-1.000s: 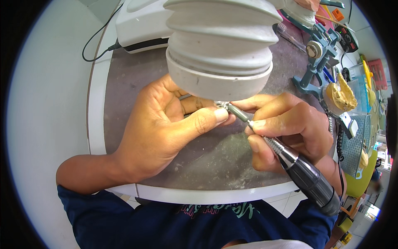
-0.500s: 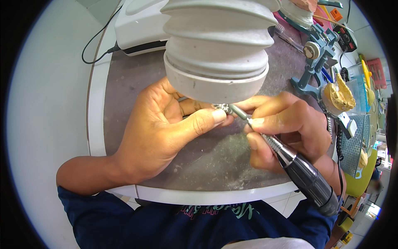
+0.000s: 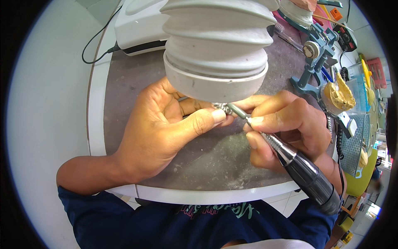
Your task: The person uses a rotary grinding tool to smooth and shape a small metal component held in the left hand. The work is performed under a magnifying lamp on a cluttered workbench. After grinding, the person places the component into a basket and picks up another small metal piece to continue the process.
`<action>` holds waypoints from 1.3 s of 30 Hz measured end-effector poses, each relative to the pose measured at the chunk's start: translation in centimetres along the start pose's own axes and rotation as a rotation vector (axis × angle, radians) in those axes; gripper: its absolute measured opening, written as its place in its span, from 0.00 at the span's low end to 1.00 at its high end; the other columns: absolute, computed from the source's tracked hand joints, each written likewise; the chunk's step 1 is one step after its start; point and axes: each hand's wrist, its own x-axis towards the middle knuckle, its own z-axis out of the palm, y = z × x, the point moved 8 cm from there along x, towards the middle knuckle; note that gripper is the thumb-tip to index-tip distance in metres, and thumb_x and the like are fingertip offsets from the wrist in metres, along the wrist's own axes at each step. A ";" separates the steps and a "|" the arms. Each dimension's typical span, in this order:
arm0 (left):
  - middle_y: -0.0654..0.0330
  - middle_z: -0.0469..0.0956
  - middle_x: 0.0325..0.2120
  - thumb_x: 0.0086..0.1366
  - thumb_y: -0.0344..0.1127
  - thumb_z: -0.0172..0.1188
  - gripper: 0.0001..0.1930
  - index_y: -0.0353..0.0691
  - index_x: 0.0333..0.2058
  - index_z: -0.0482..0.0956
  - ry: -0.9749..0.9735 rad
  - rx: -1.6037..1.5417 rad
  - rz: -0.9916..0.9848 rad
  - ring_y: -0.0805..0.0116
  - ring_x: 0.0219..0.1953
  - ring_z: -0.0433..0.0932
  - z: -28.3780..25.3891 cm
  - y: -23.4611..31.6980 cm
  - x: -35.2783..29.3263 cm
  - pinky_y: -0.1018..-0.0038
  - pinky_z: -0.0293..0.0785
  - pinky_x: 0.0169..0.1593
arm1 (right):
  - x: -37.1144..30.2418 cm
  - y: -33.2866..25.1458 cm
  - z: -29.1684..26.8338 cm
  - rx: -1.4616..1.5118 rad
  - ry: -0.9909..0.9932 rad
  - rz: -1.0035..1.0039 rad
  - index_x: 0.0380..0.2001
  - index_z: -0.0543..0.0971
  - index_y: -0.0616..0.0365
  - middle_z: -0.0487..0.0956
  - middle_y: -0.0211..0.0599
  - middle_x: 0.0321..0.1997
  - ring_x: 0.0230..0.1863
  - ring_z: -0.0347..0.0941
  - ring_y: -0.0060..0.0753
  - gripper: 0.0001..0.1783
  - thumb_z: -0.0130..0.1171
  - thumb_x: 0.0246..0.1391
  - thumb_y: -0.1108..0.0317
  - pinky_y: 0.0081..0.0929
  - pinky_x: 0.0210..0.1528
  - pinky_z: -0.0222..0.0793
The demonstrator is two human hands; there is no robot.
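Between the thumb and fingers of my left hand [image 3: 166, 128] is a small shiny metal dental piece [image 3: 222, 108], partly hidden by the fingertips and the hose rim above. My right hand [image 3: 290, 122] is closed around a black and silver rotary handpiece [image 3: 304, 174], held like a pen. Its grey-green cylindrical grinding tip [image 3: 237, 111] points up and left and meets the metal piece, or lies very close to it. Both hands are just below the mouth of a white ribbed suction hose [image 3: 215, 81], their fingertips close together.
Pale dust lies on the dark grey bench top [image 3: 199, 166]. At the right stand a blue-grey articulator [image 3: 309, 79], a yellowish dental cast [image 3: 339, 96] and a blue basket [image 3: 358, 141]. A white machine [image 3: 139, 31] with a black cable is at the back left.
The handpiece and its tip have shifted very slightly against the metal piece. Both hands keep their grips and nearly the same places.
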 end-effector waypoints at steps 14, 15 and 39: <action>0.50 0.73 0.53 0.67 0.22 0.57 0.21 0.27 0.57 0.65 -0.005 0.024 -0.030 0.62 0.53 0.78 0.1 0.0 0.0 0.66 0.77 0.58 | 0.2 -0.1 0.0 0.019 0.002 -0.006 0.40 0.74 0.67 0.77 0.46 0.32 0.35 0.83 0.42 0.14 0.63 0.50 0.84 0.50 0.50 0.81; 0.49 0.73 0.52 0.67 0.22 0.56 0.21 0.27 0.57 0.65 -0.011 0.030 -0.009 0.62 0.53 0.78 0.1 0.1 0.0 0.66 0.77 0.58 | 0.2 -0.1 0.0 0.013 -0.002 0.003 0.40 0.74 0.66 0.78 0.46 0.32 0.35 0.83 0.42 0.14 0.64 0.50 0.84 0.50 0.50 0.81; 0.53 0.74 0.50 0.68 0.24 0.58 0.20 0.30 0.57 0.66 -0.010 0.025 -0.003 0.65 0.53 0.78 0.2 0.2 0.0 0.69 0.77 0.57 | 0.1 -0.1 0.1 0.010 -0.009 0.030 0.39 0.74 0.67 0.78 0.47 0.33 0.38 0.84 0.51 0.14 0.63 0.49 0.85 0.49 0.50 0.80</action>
